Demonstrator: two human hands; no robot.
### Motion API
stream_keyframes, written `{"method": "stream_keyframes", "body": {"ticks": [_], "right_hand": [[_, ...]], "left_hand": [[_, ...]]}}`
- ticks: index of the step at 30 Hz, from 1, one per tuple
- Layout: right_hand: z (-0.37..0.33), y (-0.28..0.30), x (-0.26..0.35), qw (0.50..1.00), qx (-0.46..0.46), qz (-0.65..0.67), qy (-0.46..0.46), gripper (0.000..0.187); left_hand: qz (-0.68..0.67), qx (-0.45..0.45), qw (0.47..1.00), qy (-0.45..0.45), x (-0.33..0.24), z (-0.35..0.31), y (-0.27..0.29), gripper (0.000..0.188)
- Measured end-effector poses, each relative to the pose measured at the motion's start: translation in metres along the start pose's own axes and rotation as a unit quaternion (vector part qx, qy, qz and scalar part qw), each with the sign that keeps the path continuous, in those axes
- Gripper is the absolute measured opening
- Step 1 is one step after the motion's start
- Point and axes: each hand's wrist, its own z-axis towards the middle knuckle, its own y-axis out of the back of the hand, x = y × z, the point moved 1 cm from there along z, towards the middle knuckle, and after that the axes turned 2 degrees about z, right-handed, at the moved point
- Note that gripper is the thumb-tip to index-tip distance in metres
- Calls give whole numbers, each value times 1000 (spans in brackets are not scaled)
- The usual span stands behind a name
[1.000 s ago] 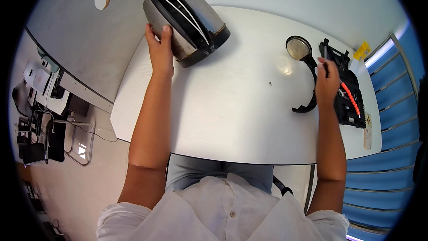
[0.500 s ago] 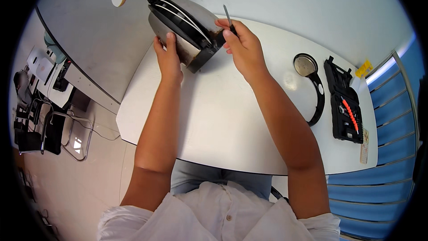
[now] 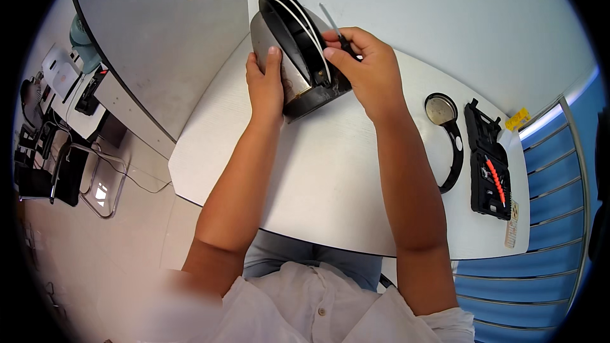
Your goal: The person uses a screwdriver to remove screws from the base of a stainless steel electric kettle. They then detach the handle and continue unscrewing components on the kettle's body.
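Observation:
A metal electric kettle body (image 3: pixel 297 74) with a black base is tilted on the far part of the white table (image 3: pixel 330 171). Along its black spine, where the handle part is off, two white wires run bare. My left hand (image 3: pixel 267 89) grips the steel side, thumb on top and fingers around it. Between the thumb and fingers of my right hand (image 3: pixel 375 73) is a screwdriver (image 3: pixel 332 21), its shaft pointing up and away from the kettle. The right fingertips are close beside the spine, near the base; whether they touch it is hidden.
To the right lie a black curved handle with a round lid (image 3: pixel 441 108) and an open black tool case (image 3: pixel 488 178) holding an orange flexible shaft (image 3: pixel 494 181). A small yellow item (image 3: pixel 518 119) is behind. A grey partition (image 3: pixel 140 38) stands left; metal rails (image 3: pixel 556 197) run right.
The kettle stands steeper and sits farther right in the picture, both hands with it. My right fingers have come nearer its spine. The whole view has shifted slightly.

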Motion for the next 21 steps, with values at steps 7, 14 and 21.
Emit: {"method": "stream_keyframes", "body": {"ticks": [7, 14, 21], "right_hand": [[-7, 8, -6, 998, -34, 13, 50, 13], [-10, 8, -4, 998, -29, -11, 58, 12], [-17, 13, 1, 996, -20, -30, 83, 15]], "left_hand": [[94, 41, 993, -51, 10, 4, 1, 85], [69, 64, 995, -21, -3, -10, -3, 79], [31, 106, 994, 14, 0, -17, -5, 89]]}}
